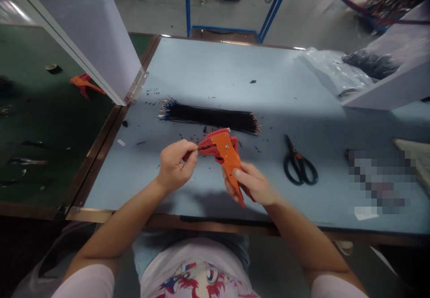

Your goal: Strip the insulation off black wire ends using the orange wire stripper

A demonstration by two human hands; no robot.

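My right hand (253,182) is wrapped round the handles of an orange and red wire stripper (230,154), whose jaws point left. Fingers pinched, my left hand (178,162) meets the tip of those jaws. Whatever lies between its fingertips is too small to make out. Just beyond the tool lies a bundle of black wires (211,116), with blue and bare metal ends on the left and coppery ends on the right. Small dark scraps are scattered between the bundle and my hands.
Black-handled scissors (300,166) lie on the table (188,69) to the right, with a blurred-out item (379,179) further right. A clear plastic bag (331,71) rests by the right white panel (393,83). Past the left panel (94,33) is another orange stripper (85,84).
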